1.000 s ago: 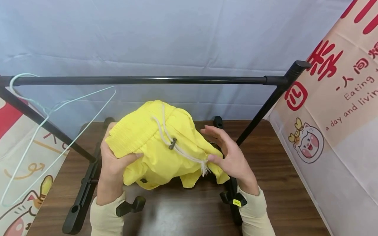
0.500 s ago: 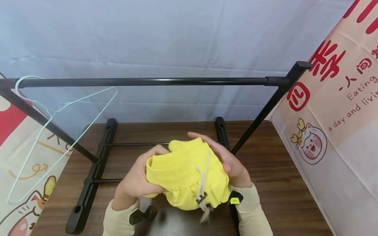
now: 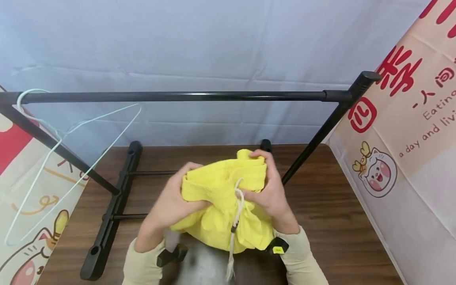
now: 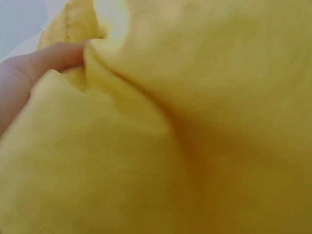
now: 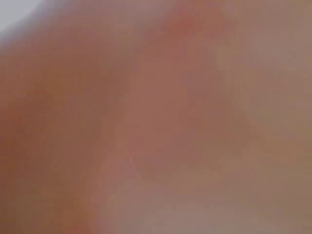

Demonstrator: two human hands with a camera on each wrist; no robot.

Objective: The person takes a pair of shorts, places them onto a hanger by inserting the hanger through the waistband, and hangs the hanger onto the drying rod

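Observation:
Bunched yellow shorts point(image 3: 217, 206) with a ribbed elastic waistband are held up between both hands, above the table. My left hand point(image 3: 176, 202) grips the left end of the waistband, its thumb on the near side. On the right side of the waistband, my right hand point(image 3: 270, 194) pinches the fabric between thumb and fingers. A white drawstring point(image 3: 238, 209) with a dark cord stopper hangs down the front. In the left wrist view, yellow cloth point(image 4: 204, 97) fills most of the picture, with a digit point(image 4: 58, 57) hooked on a fold. The right wrist view is too blurred to read.
A black rack with a horizontal bar point(image 3: 185, 96) stands on the brown wooden table point(image 3: 335, 221). From the bar's left end hangs a pale green wire hanger point(image 3: 58, 142). The rack's left foot point(image 3: 110, 217) lies left of the hands. A pale cloth backdrop point(image 3: 213, 43) is behind.
The shorts have come down and nearer, turned with the waistband up. My left hand has moved right; my right hand, earlier loose beside the cloth, now holds the waistband.

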